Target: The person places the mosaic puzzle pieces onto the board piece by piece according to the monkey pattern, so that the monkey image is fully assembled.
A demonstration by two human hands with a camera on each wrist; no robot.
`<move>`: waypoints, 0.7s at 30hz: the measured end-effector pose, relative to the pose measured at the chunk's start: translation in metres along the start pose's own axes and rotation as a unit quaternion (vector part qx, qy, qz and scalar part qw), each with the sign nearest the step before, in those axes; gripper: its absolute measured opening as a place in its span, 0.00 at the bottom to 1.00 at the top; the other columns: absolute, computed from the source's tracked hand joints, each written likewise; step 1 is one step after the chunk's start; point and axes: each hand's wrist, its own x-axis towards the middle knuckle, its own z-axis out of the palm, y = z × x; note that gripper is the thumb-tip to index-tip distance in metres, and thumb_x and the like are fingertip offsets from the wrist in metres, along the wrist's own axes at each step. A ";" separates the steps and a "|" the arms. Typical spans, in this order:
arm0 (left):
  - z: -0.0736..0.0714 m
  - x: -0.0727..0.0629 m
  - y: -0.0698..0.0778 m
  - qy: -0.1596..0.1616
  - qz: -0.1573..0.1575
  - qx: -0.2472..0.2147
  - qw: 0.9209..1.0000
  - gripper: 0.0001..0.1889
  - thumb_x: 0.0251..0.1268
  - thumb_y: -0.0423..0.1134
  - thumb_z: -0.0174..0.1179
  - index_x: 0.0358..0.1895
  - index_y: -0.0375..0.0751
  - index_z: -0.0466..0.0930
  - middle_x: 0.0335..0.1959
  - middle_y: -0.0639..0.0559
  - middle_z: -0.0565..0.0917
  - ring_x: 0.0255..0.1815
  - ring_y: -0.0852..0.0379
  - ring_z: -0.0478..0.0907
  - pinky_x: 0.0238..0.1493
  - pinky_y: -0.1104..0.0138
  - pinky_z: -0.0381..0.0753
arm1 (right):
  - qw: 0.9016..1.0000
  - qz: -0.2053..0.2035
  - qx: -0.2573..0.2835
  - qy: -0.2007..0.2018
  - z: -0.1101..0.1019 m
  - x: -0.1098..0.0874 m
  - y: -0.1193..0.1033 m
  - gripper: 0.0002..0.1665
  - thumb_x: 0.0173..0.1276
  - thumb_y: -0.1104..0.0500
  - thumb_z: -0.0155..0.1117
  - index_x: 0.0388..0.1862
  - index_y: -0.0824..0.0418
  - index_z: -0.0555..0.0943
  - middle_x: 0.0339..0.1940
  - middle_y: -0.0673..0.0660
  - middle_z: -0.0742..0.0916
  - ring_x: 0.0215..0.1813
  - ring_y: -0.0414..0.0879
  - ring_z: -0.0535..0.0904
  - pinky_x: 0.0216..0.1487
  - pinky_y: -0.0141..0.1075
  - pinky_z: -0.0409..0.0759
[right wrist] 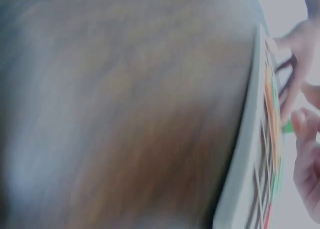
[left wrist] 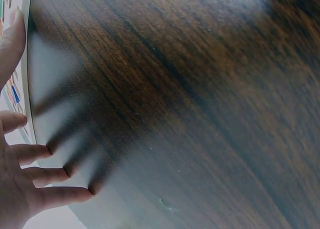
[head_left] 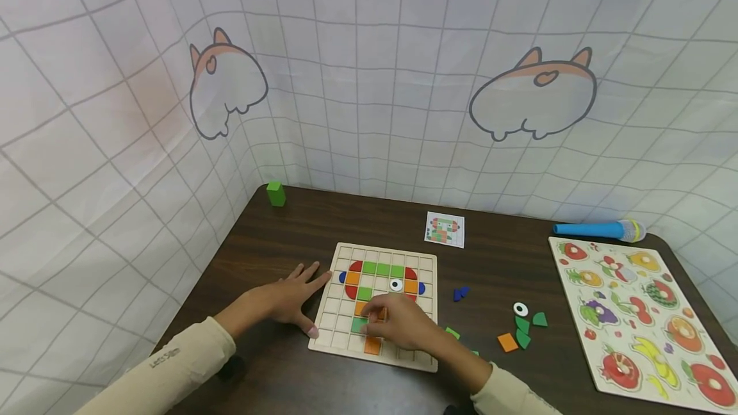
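Observation:
A square wooden grid board (head_left: 398,359) lies on the dark table, partly filled with green, orange, red and blue tiles and a white eye disc (head_left: 396,285). At its left edge my left hand (head_left: 288,300) spreads its fingers; the thumb rests on the board's near left corner and the other fingertips touch the table. My right hand (head_left: 400,322) hovers over the lower middle of the board, thumb and bent fingers apart near a green tile (head_left: 359,325) and an orange tile (head_left: 372,345). The right wrist view, blurred, shows no piece between these fingers. That hand covers several cells.
Right of the board lie blue pieces (head_left: 460,293), an eye disc (head_left: 521,309), green pieces (head_left: 522,325) and an orange square (head_left: 508,342). Behind stands a small pattern card (head_left: 444,230). A fruit puzzle (head_left: 646,319), toy microphone (head_left: 599,230) and green block (head_left: 276,194) sit farther out.

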 end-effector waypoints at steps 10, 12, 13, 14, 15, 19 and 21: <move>0.000 -0.001 0.001 0.003 -0.002 0.000 1.000 0.64 0.44 0.67 0.73 0.83 0.55 0.44 0.84 0.39 0.41 0.82 0.30 0.38 0.71 0.31 0.55 | 0.996 -0.032 0.055 -0.057 -0.061 -0.055 0.050 0.13 0.69 0.51 0.70 0.46 0.56 0.88 0.34 0.44 0.86 0.23 0.32 0.70 0.24 0.27 0.72; 0.000 -0.001 0.001 0.004 -0.001 0.002 1.000 0.64 0.44 0.66 0.73 0.83 0.55 0.44 0.84 0.39 0.41 0.82 0.30 0.38 0.71 0.31 0.55 | 0.997 -0.035 0.048 -0.057 -0.072 -0.068 0.060 0.12 0.68 0.51 0.70 0.46 0.56 0.88 0.36 0.46 0.86 0.24 0.31 0.71 0.24 0.28 0.73; 0.000 -0.001 0.001 0.004 -0.001 0.003 1.000 0.64 0.44 0.67 0.73 0.83 0.55 0.44 0.83 0.39 0.41 0.82 0.29 0.38 0.71 0.31 0.55 | 0.997 -0.034 0.043 -0.057 -0.076 -0.075 0.065 0.12 0.68 0.51 0.70 0.45 0.55 0.88 0.36 0.47 0.87 0.24 0.31 0.71 0.25 0.28 0.74; -0.001 -0.002 0.001 0.004 -0.001 0.004 1.000 0.64 0.44 0.67 0.73 0.83 0.55 0.44 0.83 0.39 0.41 0.82 0.29 0.39 0.71 0.31 0.55 | 0.997 -0.034 0.037 -0.056 -0.080 -0.081 0.070 0.12 0.68 0.51 0.70 0.45 0.55 0.88 0.37 0.48 0.87 0.26 0.31 0.72 0.26 0.28 0.74; -0.001 -0.002 0.001 0.005 0.000 0.004 1.000 0.64 0.44 0.67 0.73 0.83 0.55 0.44 0.83 0.38 0.41 0.82 0.29 0.39 0.71 0.31 0.55 | 0.997 -0.031 0.031 -0.056 -0.084 -0.087 0.075 0.13 0.67 0.50 0.71 0.45 0.54 0.87 0.38 0.48 0.87 0.27 0.31 0.72 0.27 0.29 0.75; -0.002 -0.002 0.002 0.003 0.000 0.005 1.000 0.64 0.44 0.67 0.73 0.83 0.54 0.44 0.83 0.38 0.41 0.81 0.28 0.39 0.70 0.31 0.55 | 0.998 -0.007 0.017 -0.063 -0.092 -0.107 0.089 0.14 0.65 0.49 0.72 0.47 0.53 0.87 0.40 0.49 0.86 0.28 0.31 0.73 0.29 0.29 0.75; -0.002 -0.002 0.003 0.002 0.002 0.005 1.000 0.64 0.44 0.66 0.73 0.83 0.54 0.44 0.83 0.37 0.41 0.81 0.28 0.39 0.70 0.31 0.55 | 0.998 0.000 0.014 -0.067 -0.093 -0.114 0.093 0.15 0.65 0.48 0.73 0.48 0.52 0.87 0.41 0.48 0.85 0.28 0.31 0.73 0.29 0.29 0.75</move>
